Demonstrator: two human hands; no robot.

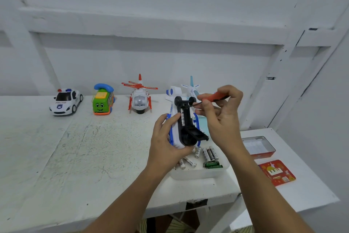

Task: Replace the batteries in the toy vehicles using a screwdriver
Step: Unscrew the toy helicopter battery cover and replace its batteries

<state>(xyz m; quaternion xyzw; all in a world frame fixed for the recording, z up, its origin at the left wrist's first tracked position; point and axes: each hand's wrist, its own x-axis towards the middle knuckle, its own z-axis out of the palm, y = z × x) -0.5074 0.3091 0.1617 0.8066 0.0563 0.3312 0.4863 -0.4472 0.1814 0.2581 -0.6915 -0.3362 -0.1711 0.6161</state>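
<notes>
My left hand point(166, 142) grips a white and blue toy vehicle point(177, 119) turned on its side, its black underside and wheels facing right. A battery shows in the open underside. My right hand point(221, 113) holds a red-handled screwdriver point(213, 97), its dark tip against the black underside near the top wheels. Below my hands a white tray point(198, 173) holds several loose batteries point(207, 154) and a green pack.
Along the wall stand a police car point(65, 101), a green bus toy point(103, 100), a red and white helicopter point(139, 96) and a white plane point(191, 89). An open tin point(258, 146) and its red lid point(276, 172) lie at the right. The table edge runs close in front.
</notes>
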